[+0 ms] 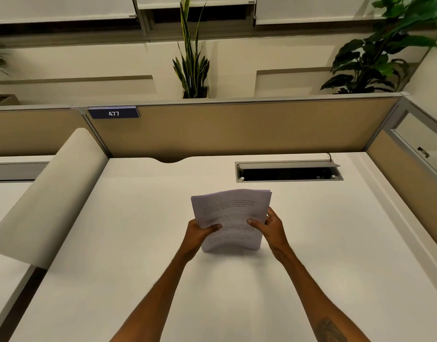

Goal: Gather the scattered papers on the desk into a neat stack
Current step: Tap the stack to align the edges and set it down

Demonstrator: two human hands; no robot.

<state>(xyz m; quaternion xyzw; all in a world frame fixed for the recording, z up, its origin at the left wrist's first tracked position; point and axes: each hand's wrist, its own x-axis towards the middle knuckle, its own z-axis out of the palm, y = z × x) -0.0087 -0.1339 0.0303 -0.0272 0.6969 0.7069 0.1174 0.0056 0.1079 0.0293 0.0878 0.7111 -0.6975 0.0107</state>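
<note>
A stack of white printed papers (231, 211) stands upright on its bottom edge on the white desk (138, 243), slightly bowed, near the middle. My left hand (200, 234) grips the stack's left side, thumb across the front sheet. My right hand (270, 225) grips the right side, thumb on the front and fingers behind. The sheets look roughly aligned, with a few top edges fanned. No loose sheets show elsewhere on the desk.
An open cable tray (289, 171) is cut into the desk behind the papers. A tan partition (237, 127) with a "477" label (114, 113) closes the back; a curved white divider (49, 193) stands on the left. Plants (191, 65) rise behind.
</note>
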